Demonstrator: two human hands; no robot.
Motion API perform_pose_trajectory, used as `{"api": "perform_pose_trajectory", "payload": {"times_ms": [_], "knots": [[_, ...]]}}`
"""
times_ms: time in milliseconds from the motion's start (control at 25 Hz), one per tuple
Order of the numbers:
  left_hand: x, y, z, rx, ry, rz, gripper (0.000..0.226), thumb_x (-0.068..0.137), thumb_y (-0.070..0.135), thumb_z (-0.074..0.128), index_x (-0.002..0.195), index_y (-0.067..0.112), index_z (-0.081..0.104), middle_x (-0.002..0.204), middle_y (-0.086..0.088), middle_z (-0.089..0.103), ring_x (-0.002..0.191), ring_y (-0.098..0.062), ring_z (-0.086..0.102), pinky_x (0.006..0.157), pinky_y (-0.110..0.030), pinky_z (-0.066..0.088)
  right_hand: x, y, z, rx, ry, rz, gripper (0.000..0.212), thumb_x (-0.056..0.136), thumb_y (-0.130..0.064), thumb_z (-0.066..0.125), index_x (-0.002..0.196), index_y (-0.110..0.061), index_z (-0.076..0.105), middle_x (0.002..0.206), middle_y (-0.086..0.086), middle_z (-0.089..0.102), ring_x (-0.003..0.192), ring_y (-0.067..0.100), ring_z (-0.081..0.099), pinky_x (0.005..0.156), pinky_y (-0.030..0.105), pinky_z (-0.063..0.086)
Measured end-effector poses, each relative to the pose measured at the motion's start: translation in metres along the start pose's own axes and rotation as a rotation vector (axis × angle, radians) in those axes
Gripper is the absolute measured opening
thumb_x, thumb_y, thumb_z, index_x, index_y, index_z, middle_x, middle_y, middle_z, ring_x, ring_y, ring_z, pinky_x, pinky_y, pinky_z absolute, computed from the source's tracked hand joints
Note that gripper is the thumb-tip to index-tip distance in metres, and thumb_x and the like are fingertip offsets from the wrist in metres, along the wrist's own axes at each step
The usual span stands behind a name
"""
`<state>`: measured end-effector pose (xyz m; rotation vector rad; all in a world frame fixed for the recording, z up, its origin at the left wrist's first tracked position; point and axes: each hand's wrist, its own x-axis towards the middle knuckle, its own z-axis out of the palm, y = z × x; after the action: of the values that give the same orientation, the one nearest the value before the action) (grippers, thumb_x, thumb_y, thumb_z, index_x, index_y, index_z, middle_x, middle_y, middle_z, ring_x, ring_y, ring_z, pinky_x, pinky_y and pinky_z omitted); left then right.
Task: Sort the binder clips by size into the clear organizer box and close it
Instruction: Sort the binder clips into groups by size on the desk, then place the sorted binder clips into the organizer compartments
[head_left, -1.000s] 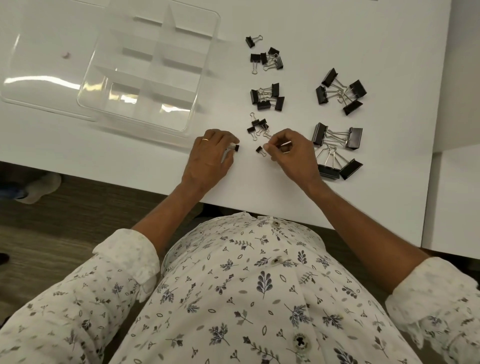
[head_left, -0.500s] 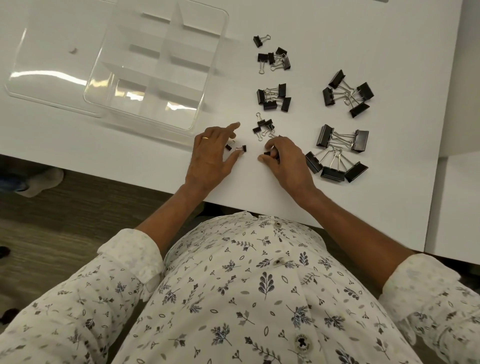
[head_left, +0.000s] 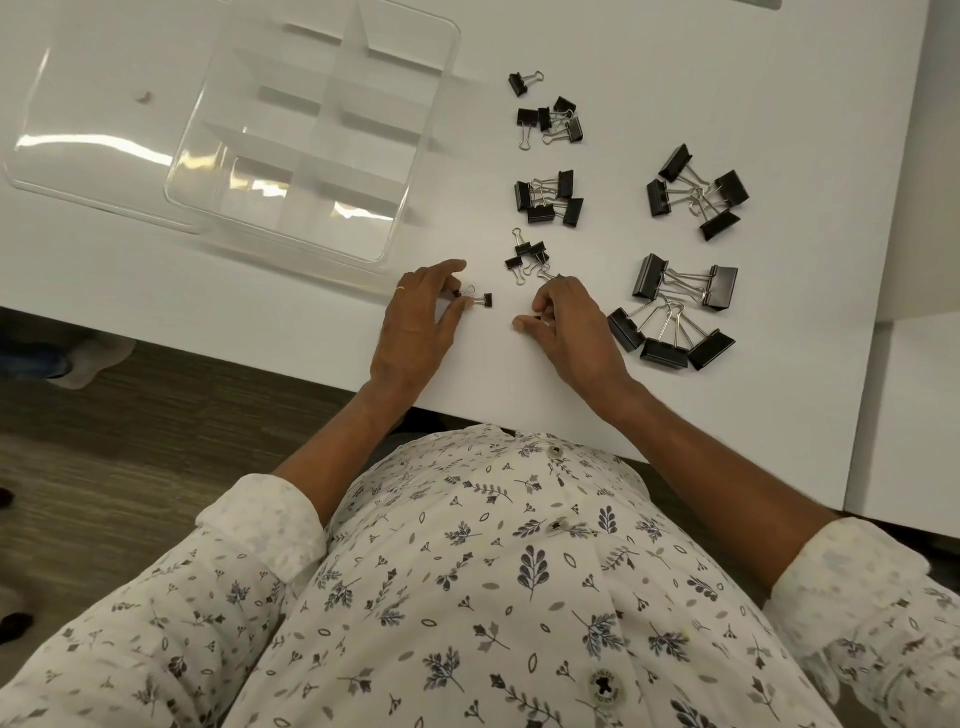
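Black binder clips lie in size groups on the white table (head_left: 779, 62): tiny ones (head_left: 527, 257), small ones (head_left: 550, 122), medium ones (head_left: 548, 200), large ones (head_left: 698, 192) and the largest (head_left: 675, 312). My left hand (head_left: 418, 325) rests by the front edge, its thumb and fingertips touching two tiny clips (head_left: 480, 299). My right hand (head_left: 569, 325) is curled over a tiny clip (head_left: 536, 317), which is mostly hidden under the fingers. The clear organizer box (head_left: 311, 130) stands open at the back left, and its divided compartments hold nothing.
The box's clear lid (head_left: 98, 119) lies flat to the left of the box, attached along one side. The table's front edge runs just below both hands. A second white surface (head_left: 914, 415) adjoins at the right. Wood floor lies lower left.
My left hand opened and set a second tiny clip beside the first. My right hand drew its tiny clip toward the front edge and curled over it.
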<state>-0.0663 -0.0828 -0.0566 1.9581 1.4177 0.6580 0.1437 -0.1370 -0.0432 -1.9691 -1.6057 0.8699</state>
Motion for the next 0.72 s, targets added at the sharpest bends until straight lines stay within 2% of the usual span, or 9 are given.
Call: {"api": "perform_pose_trajectory", "payload": {"times_ms": [160,360,400,480,600,720], "knots": [[0.009,0.009,0.001,-0.086,-0.044,0.091,0.037,0.098,0.011,0.066,0.134,0.015,0.059,0.115,0.000,0.063,0.096,-0.010,0.060,0.090,-0.021,0.052,-0.009,0.004,-0.003,-0.038,-0.027,0.000,0.035,0.092,-0.035,0.076,0.109,-0.012,0.056,0.095,-0.005,0.051,0.076,0.005,0.046,0.067,0.019,0.036],[0.016,0.007,0.009,-0.075,-0.136,0.061,0.040,0.097,0.016,0.070,0.135,0.016,0.061,0.119,0.001,0.068,0.095,-0.012,0.059,0.089,-0.004,0.043,-0.011,0.006,0.001,-0.042,-0.003,-0.010,0.023,0.094,-0.026,0.074,0.105,-0.009,0.061,0.100,-0.004,0.051,0.088,0.010,0.048,0.074,0.019,0.033],[0.015,0.005,0.009,-0.059,-0.146,0.075,0.038,0.098,0.016,0.069,0.135,0.015,0.062,0.118,0.000,0.069,0.097,-0.012,0.059,0.090,-0.006,0.044,-0.011,0.005,0.002,-0.035,-0.007,0.000,0.022,0.095,-0.024,0.073,0.104,-0.009,0.061,0.100,-0.005,0.051,0.089,0.010,0.048,0.075,0.019,0.032],[0.015,0.002,0.009,-0.001,-0.137,0.152,0.030,0.101,0.012,0.062,0.132,0.011,0.065,0.119,-0.004,0.069,0.104,-0.015,0.059,0.096,-0.018,0.047,-0.010,0.003,0.002,-0.011,-0.016,0.024,0.017,0.095,-0.021,0.071,0.102,-0.011,0.060,0.099,-0.005,0.051,0.090,0.012,0.047,0.073,0.019,0.032],[0.016,-0.001,0.012,0.037,-0.087,0.206,0.029,0.105,0.006,0.051,0.130,0.006,0.065,0.123,-0.009,0.068,0.115,-0.022,0.060,0.105,-0.031,0.047,-0.012,-0.001,0.002,0.013,-0.027,0.060,0.014,0.097,-0.018,0.068,0.095,-0.013,0.055,0.091,-0.005,0.051,0.081,0.013,0.046,0.066,0.016,0.032],[0.016,-0.001,0.008,0.023,-0.117,0.174,0.029,0.106,0.013,0.055,0.132,0.008,0.065,0.125,-0.009,0.065,0.118,-0.022,0.058,0.105,-0.027,0.046,-0.011,-0.004,-0.004,0.134,-0.024,0.143,0.013,0.099,-0.016,0.066,0.099,-0.010,0.054,0.084,-0.003,0.055,0.072,0.006,0.047,0.063,0.015,0.036]]}}
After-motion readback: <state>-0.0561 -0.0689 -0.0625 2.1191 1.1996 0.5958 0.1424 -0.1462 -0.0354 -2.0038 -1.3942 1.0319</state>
